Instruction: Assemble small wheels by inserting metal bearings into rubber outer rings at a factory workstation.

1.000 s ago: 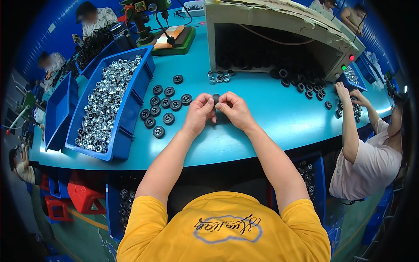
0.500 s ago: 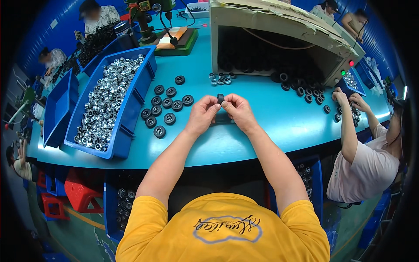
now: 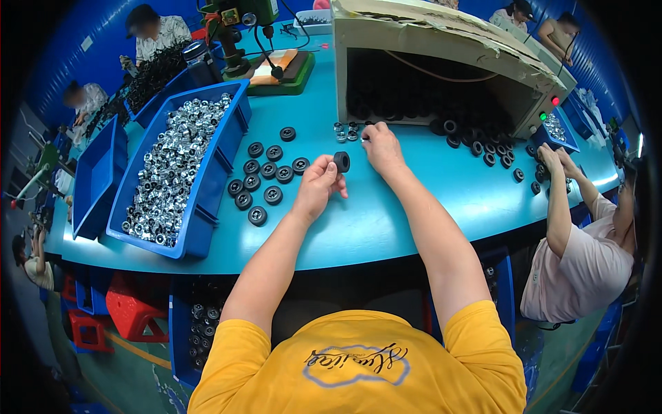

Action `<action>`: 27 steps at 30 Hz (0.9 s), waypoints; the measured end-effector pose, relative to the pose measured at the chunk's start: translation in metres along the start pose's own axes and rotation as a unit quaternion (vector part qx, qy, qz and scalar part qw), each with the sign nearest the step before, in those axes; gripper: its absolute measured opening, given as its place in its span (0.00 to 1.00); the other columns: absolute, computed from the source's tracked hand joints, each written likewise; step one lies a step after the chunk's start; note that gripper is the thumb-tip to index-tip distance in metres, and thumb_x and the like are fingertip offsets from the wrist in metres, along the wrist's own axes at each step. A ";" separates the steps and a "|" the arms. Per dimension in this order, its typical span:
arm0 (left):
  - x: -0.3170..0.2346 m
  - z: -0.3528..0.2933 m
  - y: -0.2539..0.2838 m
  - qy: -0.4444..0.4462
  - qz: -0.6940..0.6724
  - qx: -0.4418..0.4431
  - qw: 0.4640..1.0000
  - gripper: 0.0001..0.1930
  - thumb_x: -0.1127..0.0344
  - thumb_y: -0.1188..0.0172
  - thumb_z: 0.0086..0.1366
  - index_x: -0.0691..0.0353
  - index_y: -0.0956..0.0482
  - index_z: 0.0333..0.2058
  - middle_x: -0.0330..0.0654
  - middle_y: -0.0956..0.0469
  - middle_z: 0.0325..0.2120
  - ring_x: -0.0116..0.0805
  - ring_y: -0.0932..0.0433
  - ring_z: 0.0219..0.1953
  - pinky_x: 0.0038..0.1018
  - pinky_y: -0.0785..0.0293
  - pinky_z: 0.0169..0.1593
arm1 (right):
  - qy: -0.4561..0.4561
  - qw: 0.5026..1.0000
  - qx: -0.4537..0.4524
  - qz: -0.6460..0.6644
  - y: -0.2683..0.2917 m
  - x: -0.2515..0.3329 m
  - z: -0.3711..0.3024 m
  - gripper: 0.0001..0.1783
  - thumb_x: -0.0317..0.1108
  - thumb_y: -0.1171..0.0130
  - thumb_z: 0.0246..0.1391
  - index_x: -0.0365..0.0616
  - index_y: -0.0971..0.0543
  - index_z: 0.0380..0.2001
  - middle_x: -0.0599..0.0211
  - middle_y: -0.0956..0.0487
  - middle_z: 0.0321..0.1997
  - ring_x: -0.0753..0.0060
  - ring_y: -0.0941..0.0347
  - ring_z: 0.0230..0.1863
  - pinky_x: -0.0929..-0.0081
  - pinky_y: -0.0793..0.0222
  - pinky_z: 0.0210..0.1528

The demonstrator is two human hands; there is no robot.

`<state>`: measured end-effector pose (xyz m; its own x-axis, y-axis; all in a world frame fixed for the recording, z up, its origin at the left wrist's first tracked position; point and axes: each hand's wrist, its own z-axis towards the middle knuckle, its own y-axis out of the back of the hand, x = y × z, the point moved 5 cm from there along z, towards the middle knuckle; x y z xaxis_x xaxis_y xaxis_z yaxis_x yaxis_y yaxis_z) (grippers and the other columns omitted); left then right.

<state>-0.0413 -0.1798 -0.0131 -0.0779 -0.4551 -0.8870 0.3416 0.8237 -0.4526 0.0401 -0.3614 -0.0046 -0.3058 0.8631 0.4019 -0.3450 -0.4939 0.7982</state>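
My left hand (image 3: pixel 317 188) holds a black rubber tire (image 3: pixel 342 162) upright between thumb and fingers, above the table. To its right and farther away, my right hand (image 3: pixel 383 148) reaches to a small cluster of shiny silver wheel hubs (image 3: pixel 340 132). Its thumb and fingertips pinch together at a bright silver hub (image 3: pixel 365 139), mostly covered by the fingers. Several black wheels (image 3: pixel 274 153) with hubs in them lie loosely grouped on the table, left of my left hand.
A blue bin (image 3: pixel 196 228) full of silver hubs stands at left, beside an empty blue bin (image 3: pixel 93 193). Ahead, a worn cream box-shaped machine (image 3: pixel 455 27) spills black tires (image 3: pixel 476 141). A green press (image 3: pixel 289 83) stands behind. At right, a co-worker's hands (image 3: pixel 555 159) handle parts.
My hands, together on the black tire before, have parted. The left keeps the tire and has moved slightly left; the right has gone forward and right to the silver hubs.
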 end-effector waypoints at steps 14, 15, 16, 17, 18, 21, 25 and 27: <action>0.004 0.003 0.005 -0.016 -0.003 0.012 1.000 0.15 0.52 0.45 0.75 0.59 0.24 0.43 0.37 0.21 0.43 0.29 0.22 0.43 0.31 0.23 0.48 | -0.093 0.801 0.060 0.588 0.030 0.054 -0.065 0.12 0.29 0.33 0.59 0.39 0.20 0.45 0.66 0.17 0.45 0.78 0.21 0.42 0.76 0.23 0.48; 0.004 0.002 0.005 -0.019 0.000 0.008 1.000 0.15 0.52 0.45 0.76 0.60 0.24 0.42 0.38 0.20 0.42 0.28 0.22 0.42 0.30 0.23 0.48 | -0.087 0.804 0.044 0.586 0.028 0.057 -0.067 0.13 0.28 0.32 0.58 0.39 0.20 0.45 0.65 0.17 0.45 0.78 0.21 0.42 0.76 0.23 0.48; 0.003 0.002 0.006 -0.023 0.004 0.004 1.000 0.16 0.53 0.45 0.76 0.62 0.24 0.42 0.39 0.20 0.41 0.28 0.22 0.41 0.29 0.22 0.48 | -0.084 0.809 0.031 0.581 0.028 0.058 -0.068 0.13 0.27 0.32 0.57 0.39 0.19 0.45 0.65 0.17 0.46 0.77 0.20 0.42 0.76 0.22 0.48; 0.003 0.002 0.006 -0.027 0.006 0.000 1.000 0.16 0.53 0.44 0.76 0.63 0.24 0.42 0.40 0.20 0.41 0.27 0.21 0.40 0.28 0.22 0.48 | -0.082 0.815 0.019 0.574 0.028 0.059 -0.069 0.13 0.26 0.32 0.57 0.39 0.19 0.45 0.65 0.17 0.46 0.77 0.20 0.42 0.76 0.22 0.48; 0.004 0.002 0.008 -0.029 0.028 0.001 0.999 0.16 0.54 0.45 0.76 0.64 0.24 0.42 0.40 0.19 0.40 0.28 0.21 0.39 0.28 0.22 0.47 | -0.083 0.822 0.010 0.564 0.030 0.060 -0.070 0.13 0.25 0.31 0.56 0.39 0.18 0.44 0.65 0.17 0.47 0.76 0.20 0.42 0.76 0.22 0.48; 0.005 0.002 0.006 -0.038 0.089 -0.004 0.995 0.14 0.59 0.45 0.76 0.66 0.23 0.44 0.41 0.19 0.40 0.28 0.20 0.38 0.28 0.21 0.46 | -0.077 0.851 0.001 0.520 0.029 0.053 -0.073 0.12 0.23 0.31 0.52 0.40 0.17 0.42 0.67 0.18 0.46 0.74 0.19 0.41 0.75 0.21 0.46; 0.007 0.002 0.005 -0.054 0.128 -0.023 0.990 0.13 0.64 0.45 0.76 0.69 0.23 0.48 0.42 0.19 0.41 0.30 0.19 0.40 0.27 0.20 0.46 | -0.003 0.912 -0.062 0.406 0.048 0.062 -0.076 0.14 0.21 0.30 0.48 0.43 0.15 0.40 0.68 0.20 0.41 0.72 0.18 0.40 0.73 0.20 0.44; 0.005 0.002 0.000 -0.049 0.132 -0.015 0.990 0.14 0.64 0.45 0.75 0.70 0.23 0.50 0.43 0.19 0.42 0.30 0.19 0.41 0.27 0.20 0.48 | 0.006 0.918 -0.077 0.389 0.047 0.061 -0.077 0.14 0.20 0.30 0.47 0.43 0.16 0.39 0.68 0.21 0.39 0.71 0.18 0.39 0.74 0.20 0.42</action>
<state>-0.0400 -0.1822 -0.0172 0.1013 -0.2514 -0.9626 0.3094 0.9275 -0.2097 -0.0637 -0.3402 0.0232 -0.5217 0.2412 0.8183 -0.1382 -0.9704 0.1979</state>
